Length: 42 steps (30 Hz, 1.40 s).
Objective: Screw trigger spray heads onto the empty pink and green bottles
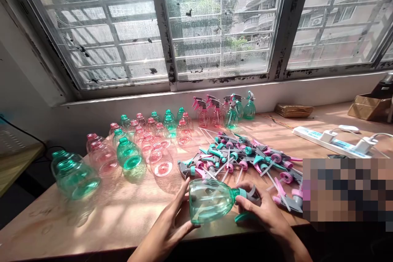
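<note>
Green bottle: here it is, the clear green spray bottle (211,202), tipped on its side in mid-air near the table's front edge, base to the left, neck to the right.
Left hand: the left hand (172,217) cups the base, fingers over the top, thumb underneath, gripping the body between them.
Right hand: and the right hand (260,204) is closed around the neck end, pinching the teal-and-grey spray head (252,195), which sits at the bottle's mouth; whether its thread is fully home, I can't tell.
Collar: this looks like the screwing-on, so the teal collar (242,193) should sit square to the neck and take the turning, sparing the trigger; a start that binds probably wants backing off.
Squeeze: those thin walls look ready to dent, so a light, steady left grip seems best.
Front edge: the wooden table (37,233) ends just below the bottle, so elbows get free air but a dropped part could go overboard.
Right side: crowded! The heap of pink and teal spray heads (230,153) lies close behind the hands, dip tubes poking out.
Left side: bare wood opens up in front of the headless bottles (161,159), good room for swinging.
Back wall: capped spray bottles (231,118) stand upright there, well apart from both hands.
</note>
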{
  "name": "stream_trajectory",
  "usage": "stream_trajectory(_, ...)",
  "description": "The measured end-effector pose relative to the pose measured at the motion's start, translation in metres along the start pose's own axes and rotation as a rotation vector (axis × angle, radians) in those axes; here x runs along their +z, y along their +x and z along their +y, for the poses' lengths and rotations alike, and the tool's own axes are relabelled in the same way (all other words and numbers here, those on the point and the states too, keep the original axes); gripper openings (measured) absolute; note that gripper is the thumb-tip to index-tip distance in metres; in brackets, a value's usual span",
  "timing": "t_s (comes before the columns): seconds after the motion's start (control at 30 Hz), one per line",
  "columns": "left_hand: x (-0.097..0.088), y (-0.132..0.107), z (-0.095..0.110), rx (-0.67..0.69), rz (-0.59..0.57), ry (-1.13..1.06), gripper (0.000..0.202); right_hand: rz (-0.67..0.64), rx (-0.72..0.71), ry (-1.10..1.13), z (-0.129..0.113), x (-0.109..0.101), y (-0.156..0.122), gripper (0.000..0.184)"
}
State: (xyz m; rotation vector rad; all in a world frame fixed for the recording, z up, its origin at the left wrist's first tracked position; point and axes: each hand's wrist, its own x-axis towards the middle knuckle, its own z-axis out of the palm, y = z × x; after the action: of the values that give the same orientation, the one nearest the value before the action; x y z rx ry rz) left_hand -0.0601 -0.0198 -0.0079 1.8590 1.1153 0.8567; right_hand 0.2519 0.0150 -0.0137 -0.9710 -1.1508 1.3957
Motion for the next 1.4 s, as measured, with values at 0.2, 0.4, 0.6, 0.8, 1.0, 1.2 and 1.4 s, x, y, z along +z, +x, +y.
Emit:
stream_trajectory(0.2,0.001,0.000,0.003,-0.004,-0.038,-0.076,0.089,-0.036,0.010,-0.001,0.003,-0.001,0.000,0.047)
stream_trajectory(0.4,-0.001,0.001,0.008,-0.062,-0.014,0.093,0.102,-0.091,0.033,-0.018,-0.001,-0.002,-0.004,0.045)
stream_trajectory(0.6,0.002,-0.001,-0.002,-0.020,0.007,-0.055,0.090,-0.073,0.022,-0.063,-0.002,-0.004,-0.002,0.047)
stream_trajectory(0.8,0.005,0.000,-0.001,-0.009,-0.025,-0.184,0.097,-0.062,0.036,-0.040,-0.001,-0.003,-0.003,0.048)
stream_trajectory(1.0,0.002,0.001,0.011,-0.054,-0.035,-0.169,0.097,-0.056,0.024,-0.034,0.000,-0.002,-0.003,0.045)
stream_trajectory(1.2,0.002,0.000,0.001,-0.026,0.011,0.062,0.086,-0.048,0.032,0.005,-0.001,-0.001,-0.002,0.047)
stream_trajectory(1.4,0.000,-0.001,0.005,-0.018,-0.009,0.095,0.099,-0.049,0.022,-0.002,0.002,-0.002,-0.002,0.044)
